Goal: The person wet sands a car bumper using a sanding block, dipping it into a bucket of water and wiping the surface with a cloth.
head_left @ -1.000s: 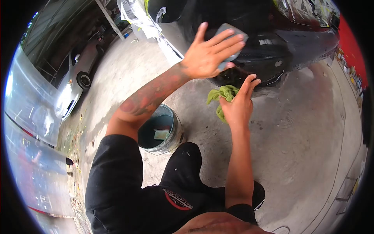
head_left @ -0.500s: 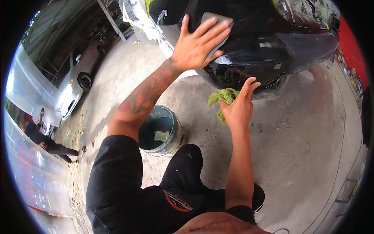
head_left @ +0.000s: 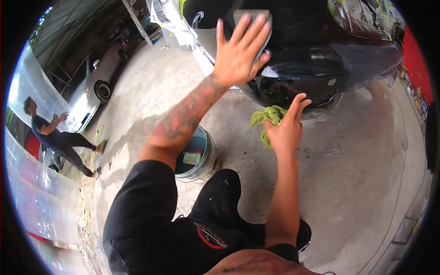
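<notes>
Spread flat, my left hand (head_left: pixel 238 59) presses a grey sanding block (head_left: pixel 253 12) against a glossy black car body panel (head_left: pixel 302 64). The palm and fingers cover much of the block. Lower on the right, my right hand (head_left: pixel 288 130) grips a crumpled green cloth (head_left: pixel 269 115) between thumb and palm. Its index and middle fingers point up close to the panel's lower edge; whether they touch it I cannot tell. Pale scuffed spots show on the panel.
A bucket (head_left: pixel 211 158) of dark water with a pale rectangular piece (head_left: pixel 191 158) inside stands by my left knee. Newspaper masking (head_left: pixel 170 23) edges the panel. At left are a silver car (head_left: pixel 87 98) and a standing person (head_left: pixel 59 137). Cables (head_left: pixel 403 151) lie on the concrete floor at right.
My left hand and the sanding block have moved slightly up over the panel. My right hand keeps the cloth in nearly the same place. The person at left has come further into view.
</notes>
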Motion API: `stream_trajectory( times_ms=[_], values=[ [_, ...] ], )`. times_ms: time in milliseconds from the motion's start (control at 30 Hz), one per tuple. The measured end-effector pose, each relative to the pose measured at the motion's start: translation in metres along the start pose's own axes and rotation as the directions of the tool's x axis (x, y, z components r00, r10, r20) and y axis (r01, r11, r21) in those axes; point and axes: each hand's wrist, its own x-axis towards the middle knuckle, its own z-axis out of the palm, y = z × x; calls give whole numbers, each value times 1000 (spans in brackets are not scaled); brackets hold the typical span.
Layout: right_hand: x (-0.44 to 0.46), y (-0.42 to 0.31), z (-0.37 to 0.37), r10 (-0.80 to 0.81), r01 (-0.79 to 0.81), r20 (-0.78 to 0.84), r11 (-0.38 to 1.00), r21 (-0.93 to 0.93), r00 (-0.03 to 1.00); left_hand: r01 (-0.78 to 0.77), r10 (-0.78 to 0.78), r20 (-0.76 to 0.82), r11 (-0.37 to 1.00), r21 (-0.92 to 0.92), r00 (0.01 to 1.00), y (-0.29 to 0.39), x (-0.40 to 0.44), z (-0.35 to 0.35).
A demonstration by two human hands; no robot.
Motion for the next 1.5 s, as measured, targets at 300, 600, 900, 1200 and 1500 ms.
stream_trajectory(
  times_ms=[300, 600, 900, 1200, 1500],
  values=[
    [1, 5, 0, -26, 26, -7, 999, -35, 1000, 104, -103, -43, 994, 22, 994, 2, 6, -1],
    [1, 8, -2, -74, 73, -26, 997, -36, 997, 454, -433, 138, 835, -311, 891, 82, -63, 12],
    [1, 13, 3, -82, 81, -22, 994, -67, 996, 463, -412, 267, 871, -167, 871, 91, -70, -10],
    [1, 12, 13, -89, 84, -72, 994, -76, 993, 684, -609, 311, 659, -314, 730, 104, -75, -6],
    [0, 8, 4, -50, 49, -16, 997, -55, 999, 757, -719, 271, 532, -379, 640, 93, -65, 1]
  ],
)
